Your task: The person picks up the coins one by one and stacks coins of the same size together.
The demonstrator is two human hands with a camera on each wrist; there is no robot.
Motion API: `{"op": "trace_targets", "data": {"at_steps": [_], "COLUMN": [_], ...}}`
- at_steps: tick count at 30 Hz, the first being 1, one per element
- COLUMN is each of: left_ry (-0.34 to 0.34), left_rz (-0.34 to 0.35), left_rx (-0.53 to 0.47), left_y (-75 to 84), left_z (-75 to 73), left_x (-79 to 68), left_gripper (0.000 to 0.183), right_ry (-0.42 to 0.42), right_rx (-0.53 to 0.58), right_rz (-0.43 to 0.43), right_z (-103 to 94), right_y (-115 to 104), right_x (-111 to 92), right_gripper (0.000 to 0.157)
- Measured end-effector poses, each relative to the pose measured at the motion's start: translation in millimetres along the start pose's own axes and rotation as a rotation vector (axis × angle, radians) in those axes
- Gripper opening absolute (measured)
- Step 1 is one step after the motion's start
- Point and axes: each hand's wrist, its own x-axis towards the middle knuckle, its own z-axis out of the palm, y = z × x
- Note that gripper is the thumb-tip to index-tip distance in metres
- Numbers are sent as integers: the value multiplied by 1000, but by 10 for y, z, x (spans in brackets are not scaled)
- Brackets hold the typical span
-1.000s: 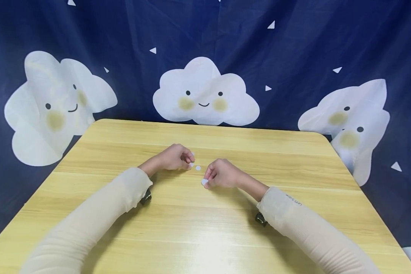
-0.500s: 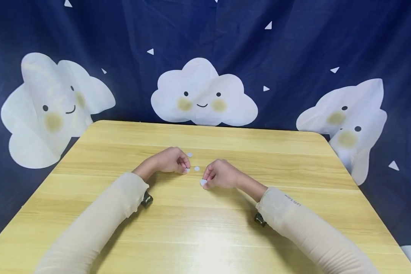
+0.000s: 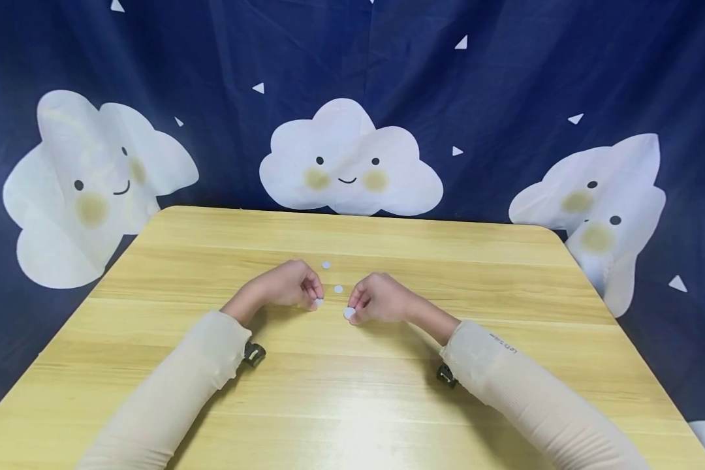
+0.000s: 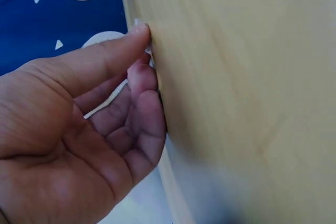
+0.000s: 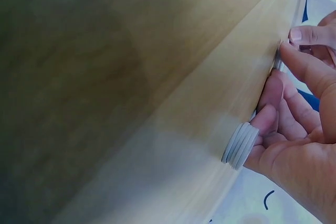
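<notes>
My left hand (image 3: 294,284) holds a small white disc (image 3: 319,302) at its thumb and fingertips, close over the table. Its thumb and curled fingers fill the left wrist view, where a thin pale strip shows between the fingers. To the right, my right hand (image 3: 382,299) pinches white discs (image 3: 349,313) between thumb and finger, seen edge-on in the right wrist view. A stack of several white discs (image 5: 240,145) sits by its lower curled fingers there; the hand hides this stack from the head view. Between the hands lies one white disc (image 3: 338,289), and farther back another white disc (image 3: 326,265).
The light wooden table (image 3: 352,391) spreads around both hands, with rounded far corners. A dark blue curtain (image 3: 223,52) printed with smiling clouds hangs right behind its far edge. Black wrist cameras (image 3: 254,354) hang under both pale sleeves (image 3: 176,385).
My left hand has come toward me and slightly left, with its disc at the fingertips. The back disc now shows fully. My right hand stays in nearly the same place.
</notes>
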Motion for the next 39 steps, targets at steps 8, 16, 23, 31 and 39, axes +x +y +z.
{"op": "trace_targets", "data": {"at_steps": [8, 16, 23, 31, 39], "left_ry": [-24, -21, -15, -10, 17], "left_rz": [-29, -29, -25, -61, -102], "left_rx": [22, 28, 35, 38, 39], "left_y": [55, 58, 67, 75, 77], "left_z": [14, 30, 41, 52, 57], "left_x": [-53, -86, -104, -121, -112], "left_gripper": [13, 13, 13, 13, 13], "right_ry": [-15, -22, -34, -70, -33], "right_rx": [23, 36, 92, 155, 136], "right_rz": [-7, -10, 13, 1, 15], "right_z": [-17, -27, -56, -113, -159], "right_y": [-8, -8, 3, 32, -13], "right_x": [-13, -16, -25, -3, 97], "right_gripper": [18, 19, 22, 18, 15]}}
